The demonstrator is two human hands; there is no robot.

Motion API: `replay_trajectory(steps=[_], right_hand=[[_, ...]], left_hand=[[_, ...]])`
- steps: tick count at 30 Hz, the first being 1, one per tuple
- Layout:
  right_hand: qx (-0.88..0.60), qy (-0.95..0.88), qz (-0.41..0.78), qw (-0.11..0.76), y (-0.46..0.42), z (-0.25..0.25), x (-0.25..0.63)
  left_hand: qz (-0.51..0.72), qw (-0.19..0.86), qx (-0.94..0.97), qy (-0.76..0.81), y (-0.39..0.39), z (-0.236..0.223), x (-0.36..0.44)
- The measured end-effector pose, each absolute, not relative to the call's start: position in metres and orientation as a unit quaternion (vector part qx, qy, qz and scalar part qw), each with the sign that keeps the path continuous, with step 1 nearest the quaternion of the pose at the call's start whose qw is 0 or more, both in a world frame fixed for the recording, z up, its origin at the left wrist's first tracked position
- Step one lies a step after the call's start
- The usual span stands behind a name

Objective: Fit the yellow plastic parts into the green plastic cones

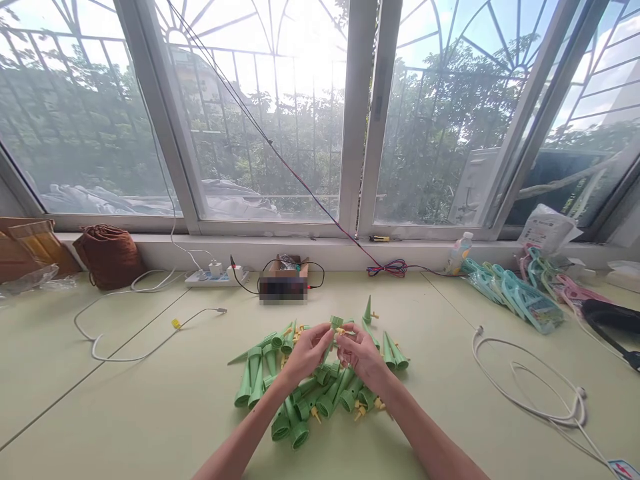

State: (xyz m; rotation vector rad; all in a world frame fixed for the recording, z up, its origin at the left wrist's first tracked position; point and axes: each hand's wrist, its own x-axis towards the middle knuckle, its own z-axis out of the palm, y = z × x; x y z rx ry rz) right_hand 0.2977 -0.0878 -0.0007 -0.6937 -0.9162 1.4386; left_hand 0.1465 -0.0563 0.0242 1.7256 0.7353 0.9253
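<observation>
A heap of green cone-shaped plastic spikes point(305, 390) with small yellow pieces point(360, 410) lies on the pale green table point(150, 413) in front of me. Above the heap, my left hand point(306, 352) pinches one green spike point(335, 325) by its wide end. My right hand point(361, 352) is closed on a small yellow piece point(343, 331) and holds it against that spike. One green spike point(368, 311) stands upright just behind the heap.
A white power strip point(216, 275) with cables and a small cardboard box point(285, 280) sit by the window sill. White cables lie at left point(125, 347) and right point(540, 387). Teal hangers point(520, 297), a bottle point(457, 255) and a brown pouch point(107, 255) line the back.
</observation>
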Motion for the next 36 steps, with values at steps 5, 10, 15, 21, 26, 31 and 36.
replay_trajectory(steps=[5, 10, 15, 21, 26, 31, 36], right_hand=[[-0.335, -0.412, 0.578, 0.62, -0.087, -0.002, 0.298], [-0.346, -0.443, 0.558, 0.61, -0.088, -0.001, 0.3], [-0.363, -0.471, 0.538, 0.598, -0.089, 0.002, 0.301], [-0.367, -0.487, 0.531, 0.589, -0.088, 0.002, 0.304], [-0.375, -0.508, 0.518, 0.577, -0.087, 0.003, 0.307], [-0.369, -0.534, 0.503, 0.57, -0.085, 0.003, 0.309], [-0.373, -0.546, 0.497, 0.562, -0.084, 0.001, 0.311]], left_hand=[[0.397, 0.498, 0.706, 0.31, -0.061, 0.031, 0.147], [0.395, 0.48, 0.725, 0.297, -0.058, 0.029, 0.147], [0.38, 0.469, 0.744, 0.285, -0.056, 0.024, 0.145], [0.369, 0.464, 0.75, 0.293, -0.054, 0.022, 0.142], [0.361, 0.466, 0.751, 0.298, -0.052, 0.02, 0.141], [0.357, 0.469, 0.751, 0.298, -0.052, 0.021, 0.141], [0.345, 0.473, 0.755, 0.295, -0.054, 0.026, 0.141]])
